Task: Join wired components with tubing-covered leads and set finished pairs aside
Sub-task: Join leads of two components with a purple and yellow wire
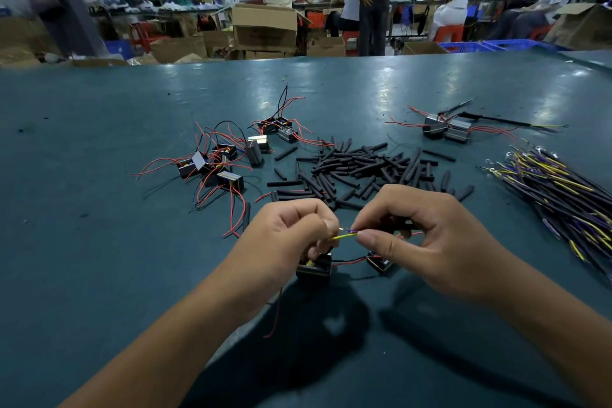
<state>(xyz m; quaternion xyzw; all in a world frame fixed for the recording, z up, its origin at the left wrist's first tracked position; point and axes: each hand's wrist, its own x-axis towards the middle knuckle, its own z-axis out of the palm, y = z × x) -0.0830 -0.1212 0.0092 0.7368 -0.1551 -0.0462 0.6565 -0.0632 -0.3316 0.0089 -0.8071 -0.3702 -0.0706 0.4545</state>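
Note:
My left hand [291,232] pinches the bare end of a yellow and purple lead [346,235], and a small black wired component [314,268] hangs just under its fingers. My right hand [420,235] pinches the same lead from the right, with black tubing partly hidden inside its fingers. A second black component [379,262] sits below the right thumb, joined to the first by red and black wires. Both hands hover over the near middle of the green table [99,242].
A heap of black tubing pieces [361,169] lies beyond my hands. Loose components with red wires [215,162] lie at the left, a bundle of yellow-purple leads [556,195] at the right, and a joined pair [445,129] at the far right. People work at benches behind.

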